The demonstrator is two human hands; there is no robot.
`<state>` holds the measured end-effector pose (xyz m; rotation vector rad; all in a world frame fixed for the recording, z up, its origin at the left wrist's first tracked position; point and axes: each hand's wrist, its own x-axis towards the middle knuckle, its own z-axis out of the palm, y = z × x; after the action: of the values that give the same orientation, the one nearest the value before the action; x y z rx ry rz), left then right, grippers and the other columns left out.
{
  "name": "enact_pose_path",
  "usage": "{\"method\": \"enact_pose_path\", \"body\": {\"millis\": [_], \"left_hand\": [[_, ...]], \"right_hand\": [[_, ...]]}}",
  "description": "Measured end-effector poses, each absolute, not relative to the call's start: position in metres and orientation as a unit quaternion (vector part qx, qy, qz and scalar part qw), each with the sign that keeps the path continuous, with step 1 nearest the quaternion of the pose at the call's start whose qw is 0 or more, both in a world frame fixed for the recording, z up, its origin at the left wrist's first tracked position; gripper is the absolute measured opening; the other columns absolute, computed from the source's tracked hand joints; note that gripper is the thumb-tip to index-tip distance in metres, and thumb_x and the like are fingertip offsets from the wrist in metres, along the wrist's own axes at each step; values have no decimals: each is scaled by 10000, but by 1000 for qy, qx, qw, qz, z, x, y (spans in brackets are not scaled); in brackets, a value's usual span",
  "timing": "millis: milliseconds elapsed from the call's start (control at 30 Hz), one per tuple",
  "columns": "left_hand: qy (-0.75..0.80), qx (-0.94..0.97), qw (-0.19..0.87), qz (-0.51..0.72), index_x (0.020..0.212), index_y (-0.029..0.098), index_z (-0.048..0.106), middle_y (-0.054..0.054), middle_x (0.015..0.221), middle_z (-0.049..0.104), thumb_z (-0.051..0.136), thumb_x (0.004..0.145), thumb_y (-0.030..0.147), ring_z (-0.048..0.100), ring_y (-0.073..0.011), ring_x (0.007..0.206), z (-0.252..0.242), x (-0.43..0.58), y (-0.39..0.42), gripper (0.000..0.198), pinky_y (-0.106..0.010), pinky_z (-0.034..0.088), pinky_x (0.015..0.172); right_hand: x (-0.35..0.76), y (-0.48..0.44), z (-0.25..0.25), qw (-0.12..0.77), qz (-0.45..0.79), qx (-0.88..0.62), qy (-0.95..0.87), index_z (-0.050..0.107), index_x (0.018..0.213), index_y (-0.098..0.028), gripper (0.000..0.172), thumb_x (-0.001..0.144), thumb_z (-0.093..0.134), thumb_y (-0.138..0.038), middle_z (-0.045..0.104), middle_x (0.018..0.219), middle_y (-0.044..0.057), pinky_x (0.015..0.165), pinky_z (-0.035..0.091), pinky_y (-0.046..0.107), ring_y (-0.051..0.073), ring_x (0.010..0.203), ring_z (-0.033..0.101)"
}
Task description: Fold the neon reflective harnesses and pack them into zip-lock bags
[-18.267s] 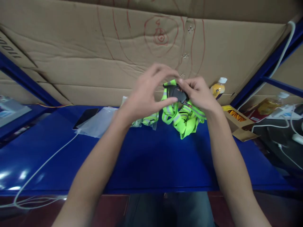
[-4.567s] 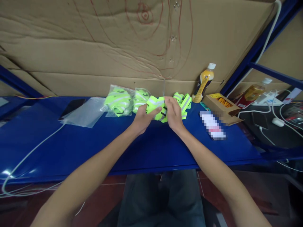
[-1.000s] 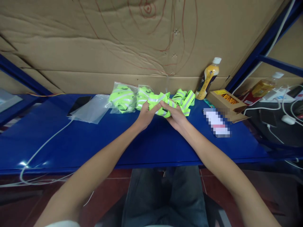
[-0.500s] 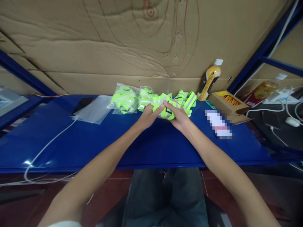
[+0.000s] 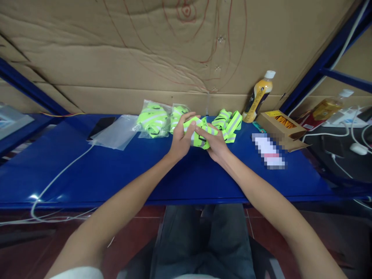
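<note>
Both my hands meet over a neon-yellow reflective strap bundle [image 5: 200, 135] above the back of the blue table [image 5: 122, 170]. My left hand [image 5: 180, 136] curls its fingers over the bundle's top. My right hand [image 5: 214, 144] cups it from below and the right side. More of the same strap [image 5: 228, 122] trails loose just behind my right hand. Two clear bags packed with folded yellow straps [image 5: 153, 121] lie to the left of my left hand.
An empty clear plastic bag [image 5: 114, 132] and a dark phone [image 5: 100, 126] lie at the left, with a white cable [image 5: 61, 174] running off the table edge. A yellow drink bottle [image 5: 259, 97], an open cardboard box [image 5: 280, 127] and chargers sit at the right. Cardboard lines the back.
My left fingers have lifted and wrapped over the top of the bundle, which is now more tightly gathered between both hands. The loose strap behind stays put.
</note>
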<state>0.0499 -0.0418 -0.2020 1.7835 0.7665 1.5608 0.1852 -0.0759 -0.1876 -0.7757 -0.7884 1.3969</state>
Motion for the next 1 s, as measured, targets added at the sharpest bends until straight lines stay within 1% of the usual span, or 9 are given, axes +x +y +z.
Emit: {"method": "enact_pose_path", "body": {"millis": [133, 267, 433, 533, 633, 733, 833, 933, 1000], "left_hand": [[287, 679, 350, 578, 1339, 222, 666, -132, 1437, 750, 578, 1107, 549, 704, -299, 1360, -201, 48, -47, 410, -484, 527, 1200], [265, 698, 364, 556, 1498, 251, 587, -134, 1485, 723, 555, 1116, 578, 669, -324, 1424, -199, 46, -47, 504, -511, 532, 1211], [226, 706, 384, 550, 1595, 337, 468, -104, 1623, 620, 482, 1108, 680, 617, -329, 1490, -198, 47, -37, 596, -521, 558, 1192], [300, 695, 302, 580, 1491, 292, 572, -124, 1491, 708, 334, 1125, 710, 685, -331, 1384, -197, 39, -24, 605, -542, 564, 1159], [453, 698, 77, 549, 1254, 209, 719, -191, 1358, 733, 468, 1067, 707, 630, -415, 1368, -198, 21, -9, 589, -640, 453, 1222], [543, 707, -77, 447, 1232, 144, 747, -271, 1506, 628, 692, 935, 623, 422, -558, 1508, -204, 4, 1, 566, -779, 283, 1251], [543, 741, -92, 385, 1283, 123, 737, -283, 1565, 590, 783, 847, 564, 289, -615, 1584, -213, -2, 4, 622, -836, 162, 1265], [531, 760, -85, 364, 1292, 131, 742, -268, 1595, 574, 830, 786, 517, 224, -616, 1625, -219, -2, 4, 643, -830, 66, 1301], [526, 763, -81, 368, 1282, 153, 747, -249, 1597, 580, 834, 774, 479, 219, -602, 1638, -221, -1, 4, 610, -828, 52, 1310]], "right_hand": [[189, -73, -194, 596, 656, -323, -332, 775, 990, -244, 585, 507, 1091, -340, 833, 942, -16, 961, 684, 423, 260, 1013, 819], [194, -71, -198, 575, 689, -288, -335, 772, 1044, -255, 605, 539, 1089, -357, 845, 997, -13, 1028, 672, 446, 271, 1092, 814], [194, -70, -193, 609, 643, -305, -350, 767, 1013, -259, 583, 545, 1086, -396, 848, 1031, -1, 1092, 649, 476, 280, 1111, 811], [197, -65, -189, 649, 604, -324, -331, 751, 1035, -255, 589, 566, 1072, -410, 845, 1059, 14, 1118, 640, 505, 294, 1184, 795], [204, -57, -190, 686, 572, -346, -288, 728, 1050, -248, 634, 538, 1076, -387, 838, 1079, 14, 1107, 648, 538, 302, 1201, 791], [212, -50, -194, 701, 552, -375, -252, 690, 1091, -248, 713, 501, 1079, -337, 831, 1121, 14, 1065, 668, 570, 306, 1180, 799], [215, -47, -197, 709, 539, -393, -230, 650, 1154, -264, 795, 485, 1076, -314, 830, 1138, 2, 1016, 692, 569, 296, 1169, 804], [214, -46, -200, 706, 536, -399, -235, 661, 1154, -257, 803, 471, 1077, -326, 831, 1094, -2, 1018, 694, 540, 284, 1155, 807], [213, -46, -200, 702, 530, -405, -248, 683, 1127, -251, 764, 476, 1071, -342, 831, 1089, 1, 1030, 690, 523, 275, 1147, 809]]}}
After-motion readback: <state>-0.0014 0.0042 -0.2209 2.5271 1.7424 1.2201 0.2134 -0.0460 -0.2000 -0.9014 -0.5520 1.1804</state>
